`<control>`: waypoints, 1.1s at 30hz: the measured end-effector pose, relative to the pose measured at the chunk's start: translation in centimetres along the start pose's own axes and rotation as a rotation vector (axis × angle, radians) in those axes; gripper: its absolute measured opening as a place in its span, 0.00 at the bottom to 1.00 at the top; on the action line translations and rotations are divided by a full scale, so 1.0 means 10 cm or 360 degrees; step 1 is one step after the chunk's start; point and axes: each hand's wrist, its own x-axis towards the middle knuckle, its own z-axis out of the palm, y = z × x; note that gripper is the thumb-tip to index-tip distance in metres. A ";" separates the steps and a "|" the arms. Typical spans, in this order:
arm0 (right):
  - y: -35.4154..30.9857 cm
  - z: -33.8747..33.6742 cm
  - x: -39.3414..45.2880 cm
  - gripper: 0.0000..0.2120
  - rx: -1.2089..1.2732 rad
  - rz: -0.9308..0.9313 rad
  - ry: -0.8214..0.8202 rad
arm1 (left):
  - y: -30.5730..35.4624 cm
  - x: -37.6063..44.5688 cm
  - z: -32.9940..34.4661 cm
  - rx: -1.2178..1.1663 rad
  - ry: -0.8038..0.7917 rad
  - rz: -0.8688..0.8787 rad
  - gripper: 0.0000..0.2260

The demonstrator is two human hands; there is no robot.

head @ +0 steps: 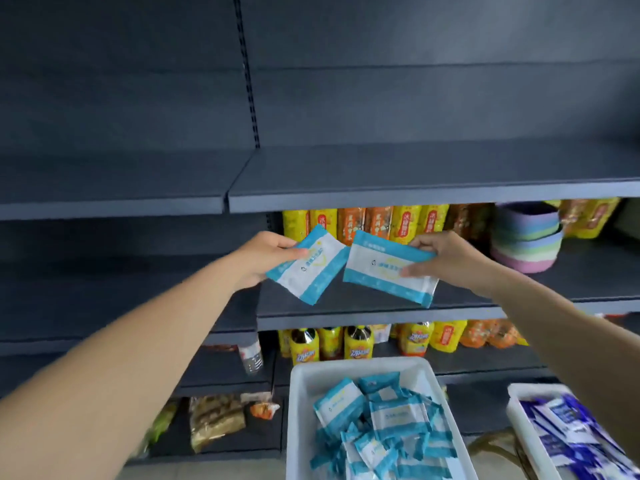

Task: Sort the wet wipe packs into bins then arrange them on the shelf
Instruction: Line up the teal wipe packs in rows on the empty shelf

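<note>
My left hand (260,258) pinches a teal-and-white wet wipe pack (308,266) by its left end, tilted. My right hand (446,258) pinches a second teal-and-white pack (384,271) by its right end. Both packs hang side by side just above the front of the middle dark shelf (381,318). Below stands a white bin (301,393) holding several teal packs (377,424). At the lower right, another white bin (516,410) holds several dark-blue packs (568,431).
Yellow and orange snack bags (381,221) line the back of the middle shelf, with stacked pastel bowls (526,237) to the right. Bottles (356,342) stand on the shelf below. The top shelf (415,199) bears nothing. Packaged goods (214,419) lie at the lower left.
</note>
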 end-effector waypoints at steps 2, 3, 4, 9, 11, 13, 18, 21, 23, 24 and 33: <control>-0.27 -0.16 0.02 0.11 0.0022 -0.0048 0.0068 | 0.28 -0.09 -0.16 -0.0037 -0.0037 0.0030 0.07; -0.41 -0.25 0.03 0.10 0.0029 -0.0083 0.0109 | 0.43 -0.13 -0.26 -0.0018 -0.0039 0.0060 0.08; -0.53 -0.32 0.05 0.09 0.0043 -0.0127 0.0153 | 0.57 -0.16 -0.34 0.0005 -0.0039 0.0088 0.08; -0.97 -0.64 0.31 0.07 0.0089 -0.0285 0.0306 | 1.14 -0.04 -0.66 0.0203 0.0135 0.0234 0.08; -1.05 -0.73 0.49 0.07 0.0083 -0.0297 0.0339 | 1.30 0.10 -0.76 0.0301 0.0236 0.0264 0.06; -1.10 -0.82 0.69 0.07 0.0055 -0.0332 0.0356 | 1.43 0.27 -0.86 0.0439 0.0306 0.0289 0.07; -1.09 -0.93 1.30 0.07 0.0016 -0.0304 0.0383 | 1.64 0.73 -1.11 0.0749 0.0370 0.0341 0.10; -1.03 -0.87 1.68 0.07 0.0134 -0.0269 0.0397 | 1.63 1.07 -1.24 0.0822 0.0410 0.0376 0.12; -0.99 -0.79 1.92 0.07 0.0228 -0.0237 0.0402 | 1.59 1.33 -1.33 0.0877 0.0420 0.0368 0.12; -0.97 -0.74 2.04 0.07 0.0252 -0.0230 0.0400 | 1.56 1.46 -1.38 0.0907 0.0418 0.0361 0.12; -0.89 -0.39 3.13 0.08 0.0152 -0.0123 0.0455 | 1.34 2.77 -1.91 0.1087 0.0241 0.0363 0.13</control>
